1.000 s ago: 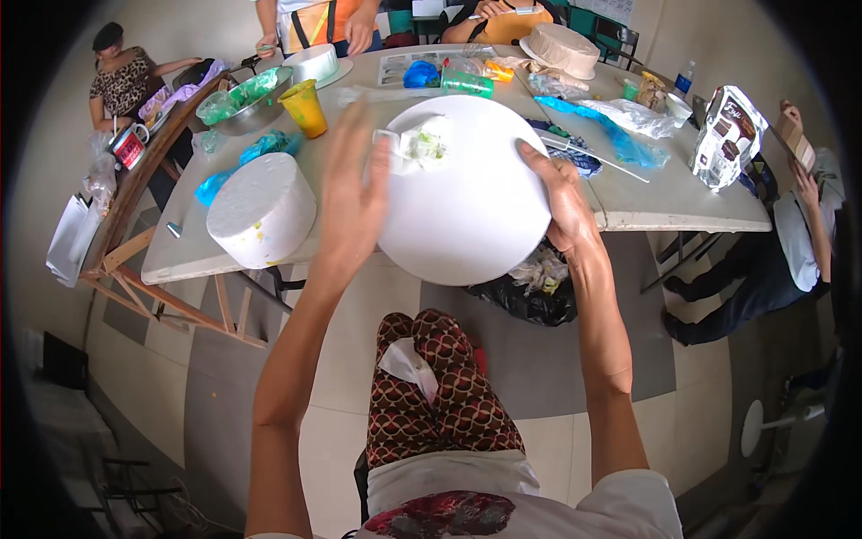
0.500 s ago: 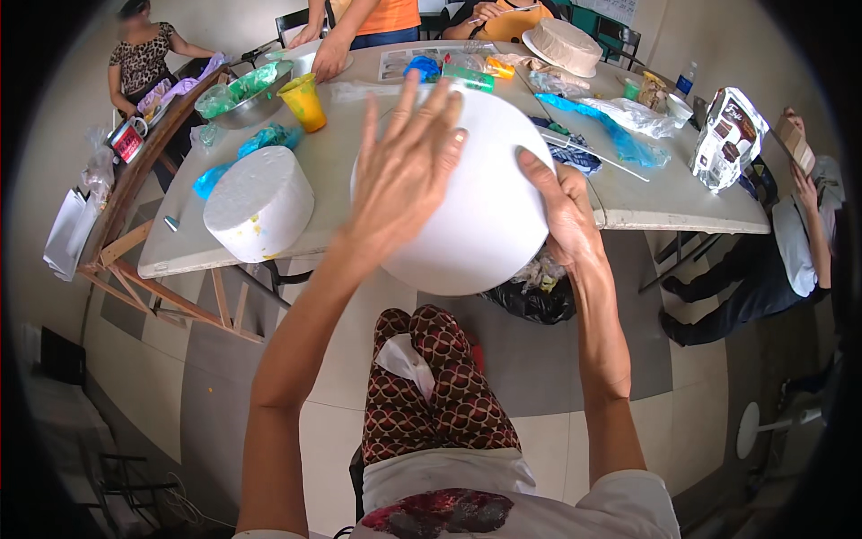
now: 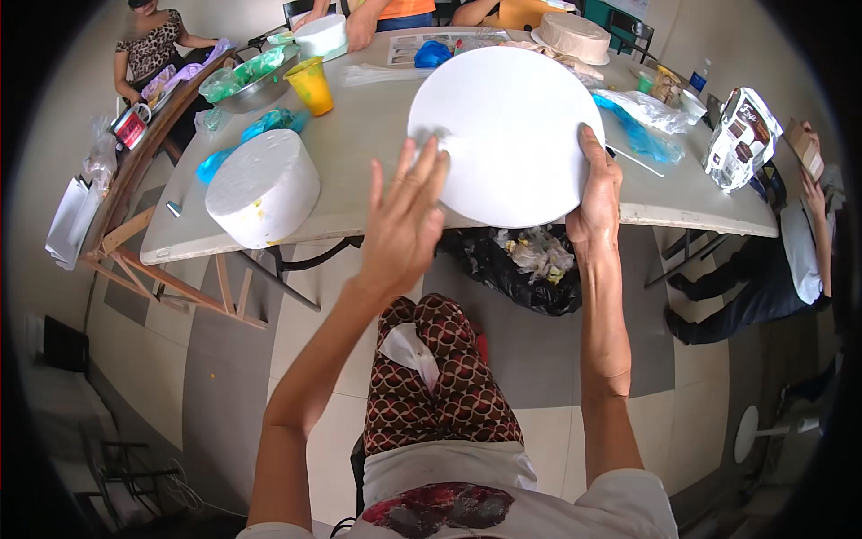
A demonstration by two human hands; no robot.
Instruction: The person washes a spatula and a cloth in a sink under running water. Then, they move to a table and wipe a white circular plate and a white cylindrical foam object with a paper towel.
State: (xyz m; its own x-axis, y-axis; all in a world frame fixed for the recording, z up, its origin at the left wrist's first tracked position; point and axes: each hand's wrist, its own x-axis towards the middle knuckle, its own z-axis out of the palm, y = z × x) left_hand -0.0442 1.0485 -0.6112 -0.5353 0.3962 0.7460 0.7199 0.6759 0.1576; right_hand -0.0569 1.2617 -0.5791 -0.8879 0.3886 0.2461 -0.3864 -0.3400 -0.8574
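A flat white round board [image 3: 507,135] is held up over the near edge of the table, tilted so its bare face shows. My right hand [image 3: 596,190] grips its right rim, thumb on the face and fingers behind. At its lower left edge is my left hand [image 3: 404,211], open with the fingers stretched up; the fingertips overlap the board and are a little blurred. Whether they touch it I cannot tell. To the left, a thick white foam cake dummy [image 3: 263,189] with yellow smudges sits on the table.
The pale table [image 3: 350,193] carries a yellow cup [image 3: 310,87], a metal bowl with green plastic [image 3: 247,83], blue plastic [image 3: 260,130], a foil pouch [image 3: 742,139] and a fabric-covered round form [image 3: 572,38]. Below is a black rubbish bag [image 3: 530,274]. Other people stand around.
The board has moved up and to the right with my right hand. My left hand has slid from across its face down to its lower left edge. Across the table, a person's white round piece shows more.
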